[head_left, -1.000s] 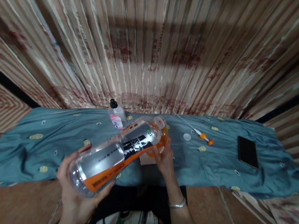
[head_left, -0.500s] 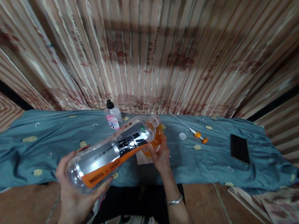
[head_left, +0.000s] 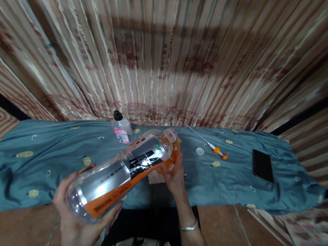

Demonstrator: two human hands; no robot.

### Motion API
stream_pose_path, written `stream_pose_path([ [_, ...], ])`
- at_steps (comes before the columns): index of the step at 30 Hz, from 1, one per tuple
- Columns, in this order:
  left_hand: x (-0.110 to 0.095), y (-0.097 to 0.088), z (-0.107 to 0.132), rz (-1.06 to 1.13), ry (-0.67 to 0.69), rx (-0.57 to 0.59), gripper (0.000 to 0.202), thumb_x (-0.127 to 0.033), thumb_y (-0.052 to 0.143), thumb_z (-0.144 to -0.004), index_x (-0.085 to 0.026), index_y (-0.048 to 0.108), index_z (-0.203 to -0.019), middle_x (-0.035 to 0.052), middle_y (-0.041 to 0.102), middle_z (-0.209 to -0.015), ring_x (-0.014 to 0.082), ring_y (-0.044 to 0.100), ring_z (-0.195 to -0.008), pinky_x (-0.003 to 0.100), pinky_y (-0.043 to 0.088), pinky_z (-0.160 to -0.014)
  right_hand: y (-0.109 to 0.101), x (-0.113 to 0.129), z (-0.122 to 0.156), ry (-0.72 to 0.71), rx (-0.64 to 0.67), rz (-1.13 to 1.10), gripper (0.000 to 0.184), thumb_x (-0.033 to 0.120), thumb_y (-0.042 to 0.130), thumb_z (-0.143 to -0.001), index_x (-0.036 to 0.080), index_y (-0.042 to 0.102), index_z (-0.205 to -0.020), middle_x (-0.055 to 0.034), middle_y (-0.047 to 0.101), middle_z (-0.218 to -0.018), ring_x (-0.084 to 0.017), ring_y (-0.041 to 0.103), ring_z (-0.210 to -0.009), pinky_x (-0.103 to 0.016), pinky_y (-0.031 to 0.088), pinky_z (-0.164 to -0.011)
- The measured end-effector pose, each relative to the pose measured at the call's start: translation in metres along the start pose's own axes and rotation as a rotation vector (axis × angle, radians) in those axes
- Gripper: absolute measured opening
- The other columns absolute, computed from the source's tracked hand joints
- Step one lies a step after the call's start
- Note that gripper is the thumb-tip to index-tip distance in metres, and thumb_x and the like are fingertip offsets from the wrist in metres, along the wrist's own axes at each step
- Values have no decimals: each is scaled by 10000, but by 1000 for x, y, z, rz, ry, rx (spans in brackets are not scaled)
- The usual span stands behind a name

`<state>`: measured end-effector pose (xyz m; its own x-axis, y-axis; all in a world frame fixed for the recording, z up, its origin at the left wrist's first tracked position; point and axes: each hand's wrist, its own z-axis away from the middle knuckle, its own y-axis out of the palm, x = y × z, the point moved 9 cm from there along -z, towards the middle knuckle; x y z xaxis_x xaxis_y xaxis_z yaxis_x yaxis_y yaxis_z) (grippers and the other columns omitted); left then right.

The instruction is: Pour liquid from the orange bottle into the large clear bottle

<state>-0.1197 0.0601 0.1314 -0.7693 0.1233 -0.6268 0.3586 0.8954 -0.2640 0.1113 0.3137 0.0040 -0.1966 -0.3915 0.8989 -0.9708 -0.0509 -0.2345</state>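
The left hand (head_left: 77,228) is wrapped around the base of a large clear bottle (head_left: 110,179), fingers curled shut on it. The bottle is held tilted over the table edge, with its open mouth up and to the right. The right hand (head_left: 175,178) grips an orange vessel (head_left: 172,157) just under that mouth. The bottle's black-and-orange label (head_left: 145,160) carries writing too small to read. Beyond lie a patterned teal cloth (head_left: 37,148), a small pink-labelled bottle (head_left: 120,130), a white cap (head_left: 200,151) and a dark phone (head_left: 263,166), all before a striped wall (head_left: 170,48).
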Motion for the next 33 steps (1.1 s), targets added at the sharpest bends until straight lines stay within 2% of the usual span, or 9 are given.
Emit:
stream_pose_path([
  [4,-5,2,-2,28,-38,19,1051,-478,1121,-705,-416,635,-1635,87,812,-1443,388,856,-1213,613,770,-1077,1,-1,1,-20,7,-4,845,661,868,-1057,227,561,-1714,-237,834,-1570,-441,857,-1443,-626,728,-1218],
  [7,-5,2,-1,23,-66,22,973,-447,1098,-748,-397,647,-1608,108,809,-1450,392,852,-1230,633,769,-1092,1,-3,3,-29,6,3,857,672,850,-1065,218,543,-1724,-245,820,-1587,-449,841,-1481,-634,716,-1241],
  [12,4,-1,2,14,-140,3,1011,-492,1114,-678,-401,639,-1566,101,795,-1447,412,840,-1237,693,752,-1140,0,-8,5,-6,-20,7,913,715,850,-1055,221,511,-1744,-257,803,-1622,-451,826,-1502,-660,699,-1265],
  [15,5,-1,-1,46,-126,9,1106,-487,1163,-587,-377,637,-1553,97,808,-1429,404,856,-1212,664,763,-1114,1,-5,4,-19,-20,-16,891,738,834,-1060,225,536,-1725,-252,814,-1603,-447,836,-1478,-662,703,-1259],
  [19,1,-1,-3,58,-80,20,1040,-457,1145,-678,-361,645,-1585,111,828,-1434,382,873,-1215,602,763,-1103,2,-2,3,-15,0,-46,828,726,860,-1051,243,591,-1667,-208,857,-1504,-421,873,-1386,-609,744,-1182],
  [21,2,-2,-2,80,-100,10,1038,-439,1147,-670,-368,656,-1582,101,839,-1429,381,875,-1214,592,763,-1104,1,-3,4,-12,-8,-51,828,716,872,-1046,243,589,-1664,-202,862,-1494,-415,878,-1371,-594,750,-1165],
  [24,6,-2,0,124,-144,0,1116,-408,1182,-581,-367,666,-1570,89,852,-1434,376,869,-1224,560,761,-1099,2,-5,6,-13,-23,-37,839,727,864,-1049,245,579,-1674,-206,860,-1506,-423,877,-1383,-605,743,-1180],
  [28,11,-3,1,150,-189,-25,1121,-392,1190,-549,-373,691,-1552,84,856,-1421,369,866,-1202,531,777,-1030,2,-6,8,-32,-32,-29,812,737,827,-1079,254,576,-1682,-202,865,-1492,-429,885,-1373,-625,748,-1178],
  [33,3,-5,0,41,-87,-19,1253,-488,1178,-522,-457,677,-1671,40,866,-1420,381,878,-1157,576,804,-987,0,1,7,-75,-12,-8,794,677,837,-1088,248,572,-1701,-190,869,-1455,-429,887,-1350,-608,765,-1148],
])
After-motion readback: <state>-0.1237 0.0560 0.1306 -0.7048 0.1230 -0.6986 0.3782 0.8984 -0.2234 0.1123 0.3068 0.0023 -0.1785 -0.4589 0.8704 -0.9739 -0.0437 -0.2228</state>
